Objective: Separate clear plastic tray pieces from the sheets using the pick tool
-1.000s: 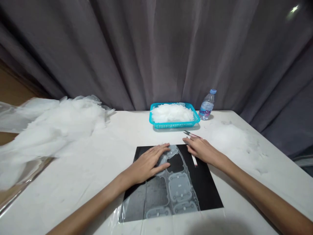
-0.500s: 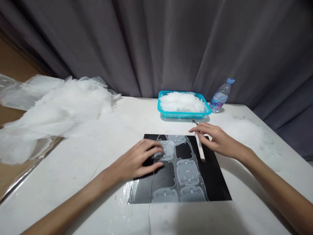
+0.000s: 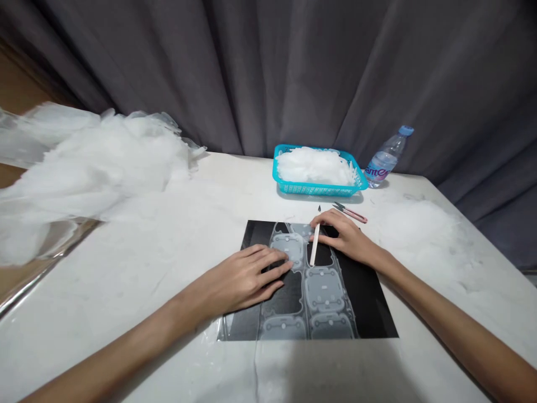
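Note:
A black board (image 3: 369, 308) lies on the table under a clear plastic sheet with rounded, pale grey-blue panels (image 3: 324, 289). Some panel outlines are open and show black. My left hand (image 3: 255, 277) rests flat on the sheet's left side, fingers extended, fingertips on an upper panel. At the board's top edge, my right hand (image 3: 340, 235) pinches a thin white stick-like tool (image 3: 315, 246) with a dark pointed tip. The tool's tip points away from me; its near end lies over a black opening. Pink-handled thread snips (image 3: 351, 212) lie just beyond my right hand.
A turquoise basket (image 3: 321, 189) of white pieces stands at the back. Beside it is a water bottle (image 3: 381, 162). Piles of white translucent pieces lie at the left (image 3: 109, 168) and right (image 3: 428, 235). A grey curtain (image 3: 260, 73) hangs behind the table.
My right hand has moved left with the white tool, from the black margin to over the upper panels. The snips now show beyond it. My left hand has shifted slightly right.

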Demonstrator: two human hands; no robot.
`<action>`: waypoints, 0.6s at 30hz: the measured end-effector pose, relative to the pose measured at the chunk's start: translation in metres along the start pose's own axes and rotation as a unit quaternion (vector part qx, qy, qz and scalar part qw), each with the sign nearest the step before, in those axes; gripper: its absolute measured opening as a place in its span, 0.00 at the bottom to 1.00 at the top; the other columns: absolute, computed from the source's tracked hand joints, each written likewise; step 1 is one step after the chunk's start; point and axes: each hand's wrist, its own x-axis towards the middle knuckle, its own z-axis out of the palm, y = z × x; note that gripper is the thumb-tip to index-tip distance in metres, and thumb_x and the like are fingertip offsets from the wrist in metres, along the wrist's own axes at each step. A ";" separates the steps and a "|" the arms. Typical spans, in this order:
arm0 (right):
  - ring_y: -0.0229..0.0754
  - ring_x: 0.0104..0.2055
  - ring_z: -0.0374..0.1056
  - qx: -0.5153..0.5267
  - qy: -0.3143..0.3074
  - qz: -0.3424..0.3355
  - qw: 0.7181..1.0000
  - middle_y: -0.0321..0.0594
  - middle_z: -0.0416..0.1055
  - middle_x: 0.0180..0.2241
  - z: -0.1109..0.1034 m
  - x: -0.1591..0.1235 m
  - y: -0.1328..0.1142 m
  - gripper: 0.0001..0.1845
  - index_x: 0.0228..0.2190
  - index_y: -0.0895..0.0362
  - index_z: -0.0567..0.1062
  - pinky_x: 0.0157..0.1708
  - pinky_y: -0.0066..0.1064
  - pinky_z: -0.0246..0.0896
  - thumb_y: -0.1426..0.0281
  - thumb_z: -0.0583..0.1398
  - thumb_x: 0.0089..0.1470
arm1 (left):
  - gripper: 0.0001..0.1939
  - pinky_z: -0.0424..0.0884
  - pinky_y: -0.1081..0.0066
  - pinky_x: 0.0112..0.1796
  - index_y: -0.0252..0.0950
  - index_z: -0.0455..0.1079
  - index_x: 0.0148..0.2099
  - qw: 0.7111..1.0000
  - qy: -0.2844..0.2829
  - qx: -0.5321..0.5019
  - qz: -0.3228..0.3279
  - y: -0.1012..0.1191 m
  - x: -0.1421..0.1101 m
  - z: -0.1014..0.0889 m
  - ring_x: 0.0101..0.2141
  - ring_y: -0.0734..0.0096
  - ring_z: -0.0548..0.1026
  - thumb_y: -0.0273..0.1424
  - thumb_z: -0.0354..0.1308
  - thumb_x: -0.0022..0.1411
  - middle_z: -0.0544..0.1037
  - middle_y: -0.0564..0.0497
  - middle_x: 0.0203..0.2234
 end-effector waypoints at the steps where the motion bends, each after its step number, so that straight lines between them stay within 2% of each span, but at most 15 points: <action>1: 0.51 0.51 0.72 -0.015 -0.011 -0.009 1.000 0.45 0.78 0.47 -0.004 -0.002 0.001 0.08 0.45 0.52 0.75 0.52 0.43 0.68 0.64 0.64 0.66 | 0.20 0.75 0.59 0.52 0.42 0.71 0.67 1.000 0.004 -0.007 -0.005 0.001 0.000 0.001 0.49 0.57 0.80 0.31 0.55 0.76 0.82 0.44 0.53; 4: 0.51 0.48 0.73 -0.066 -0.006 -0.024 0.998 0.46 0.78 0.43 -0.010 -0.007 0.004 0.05 0.44 0.53 0.74 0.49 0.42 0.68 0.66 0.60 0.69 | 0.21 0.75 0.59 0.54 0.42 0.71 0.67 1.000 0.002 -0.012 -0.015 0.000 -0.002 0.003 0.50 0.58 0.81 0.32 0.56 0.76 0.82 0.44 0.54; 7: 0.49 0.44 0.73 -0.101 0.014 -0.038 0.994 0.45 0.77 0.39 -0.009 -0.012 0.009 0.07 0.42 0.54 0.73 0.45 0.40 0.68 0.70 0.55 0.71 | 0.21 0.73 0.58 0.57 0.44 0.70 0.68 1.000 -0.008 -0.007 -0.007 -0.010 -0.002 0.000 0.53 0.58 0.80 0.34 0.56 0.76 0.81 0.45 0.57; 12: 0.50 0.45 0.72 -0.145 0.053 -0.021 0.988 0.46 0.75 0.39 -0.007 -0.017 0.015 0.08 0.41 0.54 0.71 0.44 0.39 0.66 0.72 0.53 0.71 | 0.24 0.66 0.54 0.64 0.48 0.67 0.71 0.999 -0.032 -0.019 -0.022 -0.023 -0.002 -0.003 0.60 0.56 0.76 0.38 0.57 0.76 0.77 0.47 0.63; 15: 0.50 0.42 0.71 -0.142 0.084 0.022 0.986 0.44 0.74 0.38 -0.012 -0.017 0.010 0.06 0.39 0.53 0.71 0.42 0.39 0.66 0.66 0.57 0.70 | 0.26 0.66 0.52 0.65 0.47 0.67 0.71 0.999 -0.037 -0.006 -0.037 -0.018 -0.003 -0.002 0.63 0.51 0.73 0.42 0.58 0.75 0.71 0.45 0.68; 18: 0.47 0.37 0.69 -0.117 0.129 0.031 0.984 0.41 0.73 0.35 -0.019 -0.016 -0.002 0.13 0.36 0.53 0.70 0.40 0.37 0.65 0.57 0.61 0.68 | 0.29 0.65 0.49 0.65 0.44 0.65 0.72 0.998 -0.043 -0.006 -0.038 -0.011 -0.004 -0.002 0.64 0.48 0.72 0.44 0.58 0.75 0.69 0.42 0.69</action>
